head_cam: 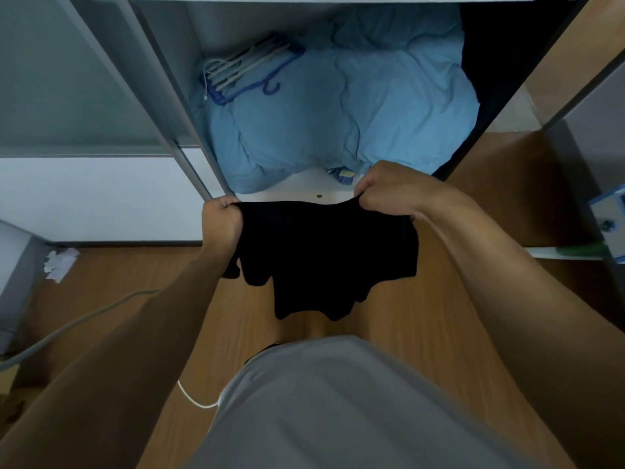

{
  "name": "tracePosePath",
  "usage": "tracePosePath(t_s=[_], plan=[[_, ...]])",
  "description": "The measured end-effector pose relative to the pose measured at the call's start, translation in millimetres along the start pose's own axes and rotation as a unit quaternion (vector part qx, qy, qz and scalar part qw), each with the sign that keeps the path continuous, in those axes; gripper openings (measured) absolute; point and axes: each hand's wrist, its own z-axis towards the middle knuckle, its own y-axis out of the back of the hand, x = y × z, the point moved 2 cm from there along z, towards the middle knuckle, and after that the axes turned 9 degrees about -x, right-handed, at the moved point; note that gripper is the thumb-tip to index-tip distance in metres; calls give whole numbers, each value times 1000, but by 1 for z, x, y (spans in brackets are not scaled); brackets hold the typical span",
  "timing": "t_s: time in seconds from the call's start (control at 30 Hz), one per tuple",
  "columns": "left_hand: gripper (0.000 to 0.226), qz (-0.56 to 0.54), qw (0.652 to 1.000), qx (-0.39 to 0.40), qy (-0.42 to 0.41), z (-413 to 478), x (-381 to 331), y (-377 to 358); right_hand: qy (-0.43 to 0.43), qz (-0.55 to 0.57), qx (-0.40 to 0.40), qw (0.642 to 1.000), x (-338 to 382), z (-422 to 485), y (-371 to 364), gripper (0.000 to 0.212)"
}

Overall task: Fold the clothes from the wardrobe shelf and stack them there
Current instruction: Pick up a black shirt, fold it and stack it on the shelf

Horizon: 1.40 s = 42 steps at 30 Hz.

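item: black garment (324, 255), hanging free before the wardrobe shelf (304, 191), top edge pinched by left hand (221, 220) and right hand (382, 191). step: spreading out for folding. next, likely: lay flat, fold.

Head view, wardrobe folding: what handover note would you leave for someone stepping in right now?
Left hand grips the black garment at its upper left corner; right hand grips the upper right.
Garment hangs spread between them, unfolded, in front of the wardrobe shelf.
Shelf holds rumpled light blue bedding, with hangers at back left.
Done: no folded stack visible yet.
Left: fold the garment, lay it on the shelf, then likely the rest.
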Motion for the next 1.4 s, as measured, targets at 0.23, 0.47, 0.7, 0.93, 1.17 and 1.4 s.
tracePosePath(t_s=[0.23,0.47,0.7,0.93,1.17,1.4], plan=[[25,63,996,8,-67,18,-16,12,-25,157,-29,987,13,3,-23,23],[28,109,981,57,-148,16,-29,3,110,-71,141,981,30,-4,-25,34],[39,51,988,109,-97,0,-42,-19,173,5,152,973,44,-1,-22,16],[19,65,970,222,-80,-27,-48,-41,186,31,137,972,47,2,-13,18],[18,-55,942,294,152,-65,-33,-53,129,81,98,984,34,11,-13,26],[47,-190,871,418,174,-59,-8,-43,89,129,90,984,27,17,-18,25]])
